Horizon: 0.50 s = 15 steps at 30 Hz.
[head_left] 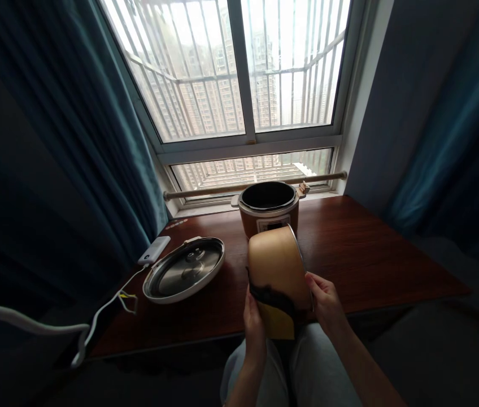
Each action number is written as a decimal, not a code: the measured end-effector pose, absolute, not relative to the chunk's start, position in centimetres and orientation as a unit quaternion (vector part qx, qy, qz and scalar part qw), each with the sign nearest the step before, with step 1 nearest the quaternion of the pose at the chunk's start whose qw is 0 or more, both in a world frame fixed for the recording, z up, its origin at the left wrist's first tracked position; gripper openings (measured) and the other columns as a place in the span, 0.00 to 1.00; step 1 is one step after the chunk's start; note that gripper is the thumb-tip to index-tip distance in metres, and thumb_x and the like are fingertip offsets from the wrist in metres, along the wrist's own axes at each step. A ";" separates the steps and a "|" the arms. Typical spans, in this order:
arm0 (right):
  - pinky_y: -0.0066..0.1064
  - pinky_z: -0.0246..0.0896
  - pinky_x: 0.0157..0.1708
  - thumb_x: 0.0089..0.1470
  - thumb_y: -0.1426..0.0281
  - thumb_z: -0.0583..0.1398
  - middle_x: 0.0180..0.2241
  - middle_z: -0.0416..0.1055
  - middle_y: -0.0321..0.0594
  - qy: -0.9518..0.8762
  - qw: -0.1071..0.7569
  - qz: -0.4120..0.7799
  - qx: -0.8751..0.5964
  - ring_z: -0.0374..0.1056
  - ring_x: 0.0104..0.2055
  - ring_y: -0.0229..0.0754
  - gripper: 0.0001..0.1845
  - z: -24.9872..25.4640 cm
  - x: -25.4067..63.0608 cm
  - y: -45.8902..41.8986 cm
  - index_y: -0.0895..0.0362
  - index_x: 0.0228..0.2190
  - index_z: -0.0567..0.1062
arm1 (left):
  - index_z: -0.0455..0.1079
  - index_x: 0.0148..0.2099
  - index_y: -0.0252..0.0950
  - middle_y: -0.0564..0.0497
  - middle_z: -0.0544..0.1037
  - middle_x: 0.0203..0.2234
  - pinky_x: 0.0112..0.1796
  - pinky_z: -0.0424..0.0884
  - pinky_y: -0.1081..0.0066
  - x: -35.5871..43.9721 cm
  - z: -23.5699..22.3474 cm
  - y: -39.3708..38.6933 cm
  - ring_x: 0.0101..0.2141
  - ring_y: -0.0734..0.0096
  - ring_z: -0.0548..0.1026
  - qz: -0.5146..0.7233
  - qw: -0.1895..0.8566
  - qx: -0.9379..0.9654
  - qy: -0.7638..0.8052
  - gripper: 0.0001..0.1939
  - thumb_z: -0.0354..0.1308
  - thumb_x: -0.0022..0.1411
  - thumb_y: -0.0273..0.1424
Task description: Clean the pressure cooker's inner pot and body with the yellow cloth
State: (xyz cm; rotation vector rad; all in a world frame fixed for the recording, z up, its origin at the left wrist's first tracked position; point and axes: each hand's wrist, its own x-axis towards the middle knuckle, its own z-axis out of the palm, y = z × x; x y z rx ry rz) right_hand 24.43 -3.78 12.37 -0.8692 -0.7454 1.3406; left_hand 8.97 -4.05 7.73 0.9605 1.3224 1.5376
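I hold a gold-coloured inner pot (276, 264) tilted on its side above the table's near edge, its bottom facing me. My left hand (254, 325) grips its lower left side together with a yellow and dark cloth or sponge (277, 314) pressed on the pot's underside. On the pot's right rim, my right hand (326, 302) is closed. Just behind the pot stands the cooker body (268, 206) without its lid, its cavity dark.
The metal lid (184, 270) lies upside down on the wooden table (362, 254) at left. A white power bank (155, 250) with a white cable (95, 322) lies near the left corner. Blue curtains flank the barred window. My knees are below the table edge.
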 end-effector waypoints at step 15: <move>0.33 0.66 0.33 0.39 0.59 0.66 0.27 0.76 0.41 -0.285 0.627 0.628 -0.362 0.71 0.33 0.45 0.17 16.4 24.0 -2.2 0.60 0.28 0.78 | 0.41 0.65 0.33 0.42 0.54 0.60 0.58 0.39 0.50 13.4 8.5 -4.9 0.61 0.55 0.46 0.330 -0.117 0.776 0.524 0.32 0.47 0.62 0.29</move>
